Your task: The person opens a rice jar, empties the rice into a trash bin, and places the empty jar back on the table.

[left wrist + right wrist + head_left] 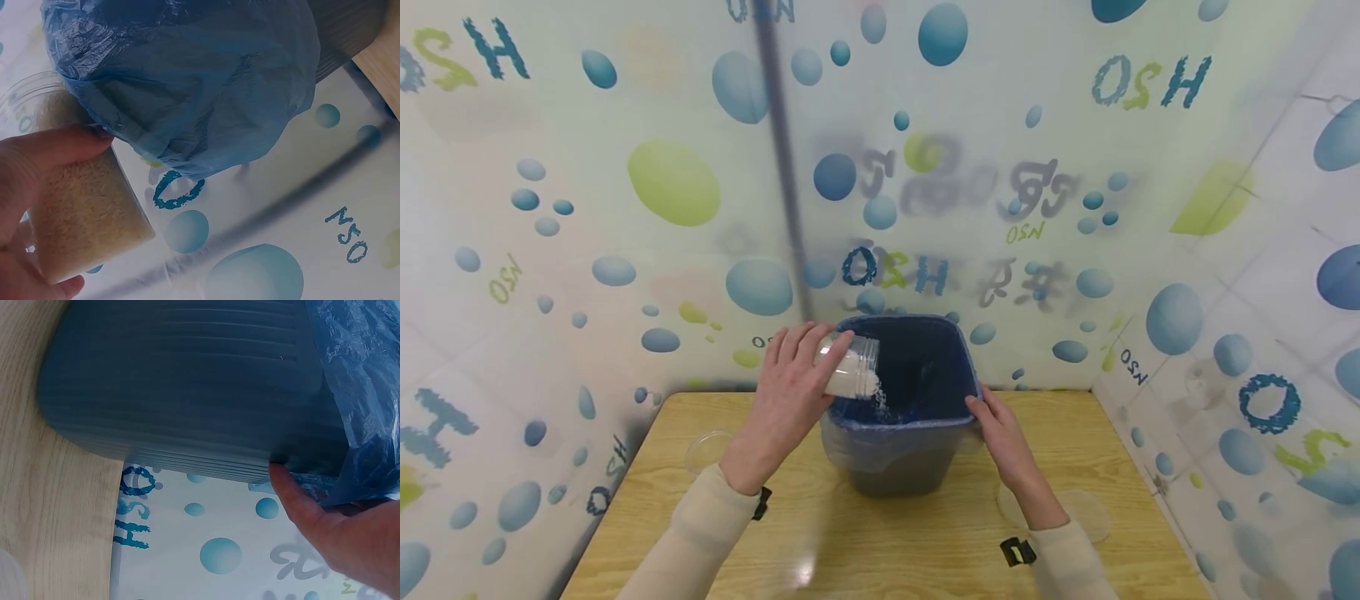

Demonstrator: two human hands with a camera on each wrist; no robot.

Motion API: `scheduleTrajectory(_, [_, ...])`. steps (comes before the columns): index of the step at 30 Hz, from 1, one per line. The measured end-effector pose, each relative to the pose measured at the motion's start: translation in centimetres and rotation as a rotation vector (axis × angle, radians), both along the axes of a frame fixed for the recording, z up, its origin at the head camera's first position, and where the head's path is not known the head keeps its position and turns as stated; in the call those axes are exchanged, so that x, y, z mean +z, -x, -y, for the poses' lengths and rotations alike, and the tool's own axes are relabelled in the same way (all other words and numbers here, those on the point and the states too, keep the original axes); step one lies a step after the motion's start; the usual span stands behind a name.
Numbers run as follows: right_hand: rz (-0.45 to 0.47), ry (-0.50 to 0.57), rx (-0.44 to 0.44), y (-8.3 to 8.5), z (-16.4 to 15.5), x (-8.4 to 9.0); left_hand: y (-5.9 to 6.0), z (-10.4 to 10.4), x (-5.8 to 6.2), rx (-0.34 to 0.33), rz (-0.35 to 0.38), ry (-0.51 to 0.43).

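Observation:
My left hand (793, 387) grips a clear jar (847, 367) of rice, tipped on its side with the mouth over the left rim of a trash bin (898, 471). White grains (880, 398) spill from the jar's mouth into the bin. In the left wrist view the rice (94, 206) still fills much of the jar, and the thumb lies across its side. A blue plastic bag (187, 81) lines the bin and folds over its rim. With my right hand (1003, 437) I hold the bin's right rim; one finger presses its ribbed side in the right wrist view.
The bin stands on a wood-grain table (850, 550). A clear round lid (707, 450) lies left of it, and another clear round lid (1086, 515) lies at the right by my forearm. A wall covering (880, 208) with bubble prints rises behind the table.

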State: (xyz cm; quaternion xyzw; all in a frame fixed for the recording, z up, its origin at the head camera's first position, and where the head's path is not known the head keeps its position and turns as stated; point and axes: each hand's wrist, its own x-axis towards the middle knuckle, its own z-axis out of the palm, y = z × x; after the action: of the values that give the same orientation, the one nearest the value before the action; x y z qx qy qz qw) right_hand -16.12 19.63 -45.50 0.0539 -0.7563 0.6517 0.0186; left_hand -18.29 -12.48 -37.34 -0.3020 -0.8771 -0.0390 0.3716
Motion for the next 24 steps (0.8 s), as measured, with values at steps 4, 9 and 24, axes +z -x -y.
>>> scheduleTrajectory(4, [0.004, 0.000, -0.001, -0.02, -0.02, 0.00, 0.00, -0.06, -0.01, -0.005, 0.009, -0.010])
scheduleTrajectory(9, [0.004, -0.001, 0.003, -0.03, -0.05, -0.05, -0.10, -0.13, -0.01, -0.009, 0.015, -0.021])
scheduleTrajectory(24, [0.006, -0.001, 0.004, -0.12, -0.01, -0.04, -0.33, -0.22, 0.20, -0.001, 0.054, -0.022])
